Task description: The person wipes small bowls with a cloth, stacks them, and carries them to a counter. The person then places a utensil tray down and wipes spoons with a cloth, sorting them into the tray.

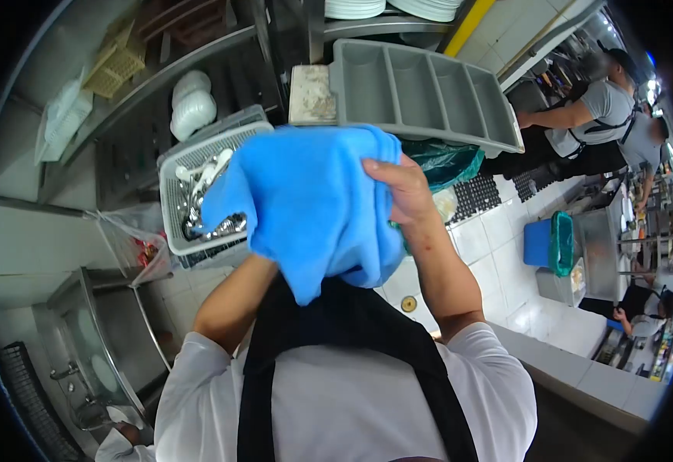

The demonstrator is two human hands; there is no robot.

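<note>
A blue cloth (313,200) hangs spread out in front of my chest, its lower edge draping in folds. My right hand (407,185) is closed on the cloth's right side, the thumb pressed on top of the fabric. From the left, my left forearm (236,296) reaches up beneath the cloth, which covers that hand and its fingers. Just left of the cloth is a white plastic basket (169,185) with metal cutlery (194,196) inside, partly overlapped by a cloth corner. Whether anything is wrapped inside the cloth is hidden.
A grey tray with several compartments (429,85) lies beyond the cloth. White plates (356,8) are stacked above it. Bowls (192,104) sit on the left shelf. A metal sink (94,339) is at lower left. Co-workers (594,108) stand at right, near a blue bin (537,242).
</note>
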